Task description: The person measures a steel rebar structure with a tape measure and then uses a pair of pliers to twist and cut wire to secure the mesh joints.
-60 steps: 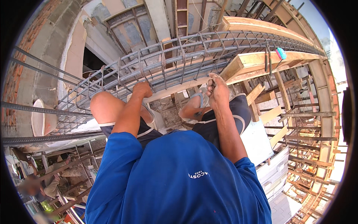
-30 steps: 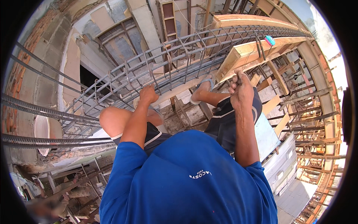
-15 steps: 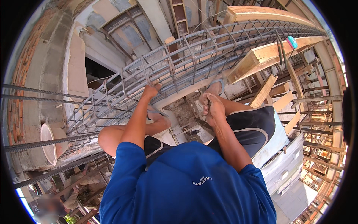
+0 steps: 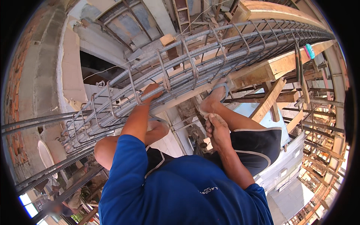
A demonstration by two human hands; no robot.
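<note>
- Steel rebar cage (image 4: 193, 67), arching from left-middle to upper right: likely heavy, stiff and rough; best gripped on a long bar between hoops.
- Left hand (image 4: 150, 92), left of centre, arm outstretched among the bars (whether its fingers grasp one, I cannot tell).
- Right hand (image 4: 218, 129), just below centre-right, fingers curled closed; contents unclear.

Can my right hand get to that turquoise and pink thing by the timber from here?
Probably not without leaning: the right hand is down by the right shin, while the turquoise and pink thing sits well off along the timber. Mainly distance seems in the way.
</note>
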